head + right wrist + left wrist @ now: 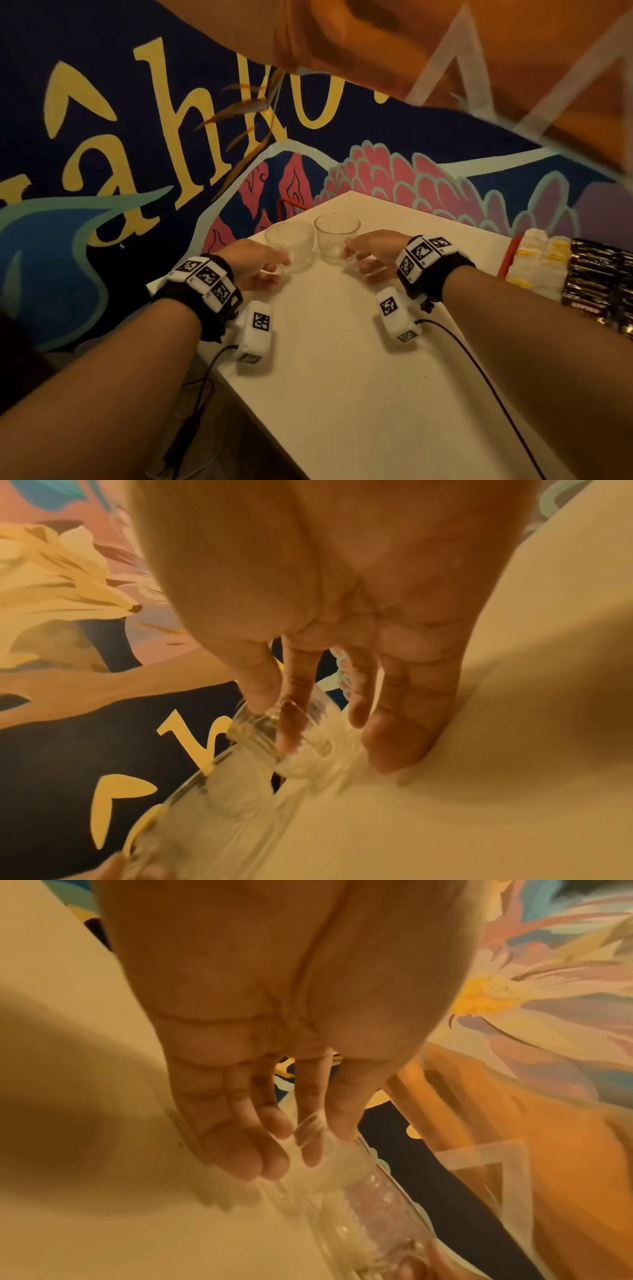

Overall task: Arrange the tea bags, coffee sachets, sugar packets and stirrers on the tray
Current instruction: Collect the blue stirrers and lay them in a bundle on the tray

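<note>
Two empty clear glass cups stand side by side at the table's far corner. My left hand (270,265) pinches the handle of the left cup (291,240) between thumb and forefinger; the left wrist view shows that hand (325,1139) on the handle, with the cup (356,1185) just beyond. My right hand (359,255) holds the right cup (337,233) the same way, and in the right wrist view this hand (274,723) has thumb and forefinger around the handle of its cup (308,753). White sachets (534,260) and dark foil coffee sachets (599,284) lie in rows at the right. No stirrers are visible.
The white table (342,394) ends close behind the cups, against a painted wall (137,137). A red tray edge (509,255) borders the sachets. Cables run from both wrist units across the table. A blurred orange shape fills the top right of the head view.
</note>
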The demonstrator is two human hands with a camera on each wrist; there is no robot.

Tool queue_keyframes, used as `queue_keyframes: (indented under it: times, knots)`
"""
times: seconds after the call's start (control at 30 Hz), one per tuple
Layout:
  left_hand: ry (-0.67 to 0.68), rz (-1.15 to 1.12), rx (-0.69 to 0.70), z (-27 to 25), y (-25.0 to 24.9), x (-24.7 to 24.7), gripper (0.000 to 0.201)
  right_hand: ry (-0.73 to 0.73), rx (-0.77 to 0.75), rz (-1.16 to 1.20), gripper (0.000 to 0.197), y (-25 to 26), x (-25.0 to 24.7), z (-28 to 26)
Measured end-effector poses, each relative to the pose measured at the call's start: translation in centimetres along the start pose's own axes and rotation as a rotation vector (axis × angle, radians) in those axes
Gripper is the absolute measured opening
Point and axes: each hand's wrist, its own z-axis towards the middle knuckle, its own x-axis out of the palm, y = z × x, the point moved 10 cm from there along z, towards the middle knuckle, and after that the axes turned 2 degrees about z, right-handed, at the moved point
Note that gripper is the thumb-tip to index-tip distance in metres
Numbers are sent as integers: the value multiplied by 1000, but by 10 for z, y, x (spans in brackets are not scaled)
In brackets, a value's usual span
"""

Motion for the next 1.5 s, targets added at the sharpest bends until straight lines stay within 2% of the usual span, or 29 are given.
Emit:
queue_keyframes:
  times: [0.17,0.3,0.43,0.6,0.73,0.87,1.0,1.1,1.3,1.5]
  knots:
    - [104,-223,-84,-7,10,26,28,67,58,157,28,-7,18,-21]
    - [63,-383,-81,-7,12,37,21,-7,24,247,26,-9,21,-27]
    - [4,-403,-53,-11,10,41,20,-74,-12,321,26,-8,14,-40]
    - [-17,-349,63,-28,-14,56,22,-143,-83,348,28,-4,-16,-69]
    - [64,-338,154,-56,-47,94,21,-248,-118,382,27,-14,-69,-112]
    - [208,-346,243,-93,-80,155,21,-354,-83,386,24,-49,-132,-164]
    - [371,-353,275,-132,-108,238,19,-509,-57,408,20,-99,-204,-228]
    - [494,-332,277,-161,-122,309,18,-637,-34,401,18,-139,-256,-282]
    - [698,-305,253,-227,-141,451,15,-851,45,442,28,-223,-342,-383]
    - [801,-283,200,-280,-146,573,10,-1000,150,492,24,-297,-401,-457]
